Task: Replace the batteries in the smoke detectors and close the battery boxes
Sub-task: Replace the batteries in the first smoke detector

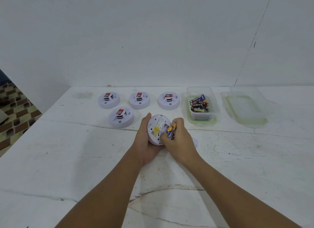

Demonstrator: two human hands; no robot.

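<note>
Both forearms are showing bare to the frame edge; left hand (pixel 146 143) and right hand (pixel 178 137) are wearing no gloves, rings or watch.

White table (pixel 68 159) bears four smoke detectors (pixel 108 99), battery box (pixel 202 107), lid (pixel 246 108)

A table (pixel 68 159) stands against a wall (pixel 136 32). Along its far edge three smoke detectors sit in a row: the left detector (pixel 108 99), the middle detector (pixel 139 99) and the right detector (pixel 168 100). A fourth detector (pixel 121 117) lies nearer, in front of the gap between the left and middle ones. To the right of the row stands a box (pixel 200 91) with batteries (pixel 199 103) in it. Further right, apart from the box, lies its lid (pixel 246 108). In front of the row, right of the fourth detector, a fifth detector (pixel 157 128) is held above the table between the left hand (pixel 146 142) and the right hand (pixel 178 135), underside toward the person. The right hand holds a battery (pixel 171 129) against it.
</note>
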